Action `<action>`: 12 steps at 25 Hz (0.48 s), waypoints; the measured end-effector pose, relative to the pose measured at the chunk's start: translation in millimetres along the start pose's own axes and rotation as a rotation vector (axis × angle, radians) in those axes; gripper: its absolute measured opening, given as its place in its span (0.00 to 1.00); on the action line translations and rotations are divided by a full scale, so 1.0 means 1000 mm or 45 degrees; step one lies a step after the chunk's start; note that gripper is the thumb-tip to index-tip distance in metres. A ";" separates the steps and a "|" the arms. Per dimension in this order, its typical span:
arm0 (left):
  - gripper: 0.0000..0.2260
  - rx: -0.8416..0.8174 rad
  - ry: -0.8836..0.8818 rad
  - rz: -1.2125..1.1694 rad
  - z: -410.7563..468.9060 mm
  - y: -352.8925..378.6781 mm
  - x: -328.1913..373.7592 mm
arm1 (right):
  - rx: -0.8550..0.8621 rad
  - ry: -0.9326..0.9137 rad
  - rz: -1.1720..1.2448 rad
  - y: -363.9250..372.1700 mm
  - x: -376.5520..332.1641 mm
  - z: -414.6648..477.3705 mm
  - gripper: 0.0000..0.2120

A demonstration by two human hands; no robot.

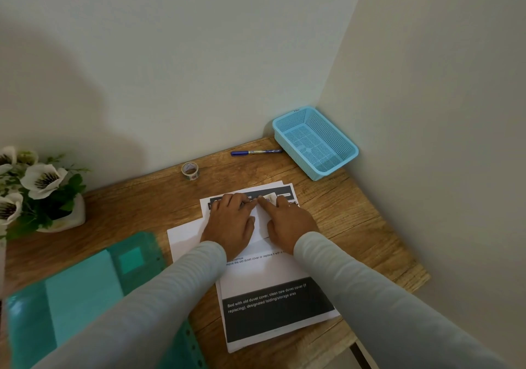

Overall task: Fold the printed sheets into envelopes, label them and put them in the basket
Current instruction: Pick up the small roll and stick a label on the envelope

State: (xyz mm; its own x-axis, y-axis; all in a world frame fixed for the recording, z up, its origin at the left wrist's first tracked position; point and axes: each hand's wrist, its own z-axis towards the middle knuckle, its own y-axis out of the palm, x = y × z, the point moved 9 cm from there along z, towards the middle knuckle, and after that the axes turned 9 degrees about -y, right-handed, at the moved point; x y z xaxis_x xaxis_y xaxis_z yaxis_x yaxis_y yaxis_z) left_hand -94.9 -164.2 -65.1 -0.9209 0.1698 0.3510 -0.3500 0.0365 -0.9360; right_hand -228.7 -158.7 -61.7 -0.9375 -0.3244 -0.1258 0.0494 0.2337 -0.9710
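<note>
While the left hand (230,220) is lying flat with its fingers spread on the folded white paper sheet (262,224), it is pinning the folds down so that they cannot spring open. The right hand (287,223) is pressing its straight forefinger onto a small pale strip of sticker or tape (269,197) at the fold's far edge, probably to seal the flap; its other fingers are curling loosely and pinching nothing. Both hands are working on top of the stack of printed white sheets with dark bands (273,306), which is serving as a pad on the brown wooden desk (355,226). From the hands, the light blue plastic mesh basket (335,166) is sitting at one o'clock in the corner, holding nothing that shows. The blue marker pen (256,152) is waiting at twelve o'clock for the labelling, and the small roll of patterned tape (190,170) is standing at eleven, both within easy reach. By my judgement, labelling is coming next.
</note>
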 end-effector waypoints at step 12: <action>0.19 0.031 0.016 0.002 0.000 0.000 0.000 | -0.013 0.006 -0.004 0.005 0.000 -0.002 0.30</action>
State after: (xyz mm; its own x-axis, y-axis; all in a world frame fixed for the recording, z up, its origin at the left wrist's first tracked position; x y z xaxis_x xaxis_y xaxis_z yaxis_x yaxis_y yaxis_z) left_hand -95.2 -164.7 -64.7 -0.9192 0.1823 0.3490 -0.3528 0.0123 -0.9356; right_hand -228.9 -155.4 -66.2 -0.9393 -0.3209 -0.1215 0.0426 0.2423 -0.9693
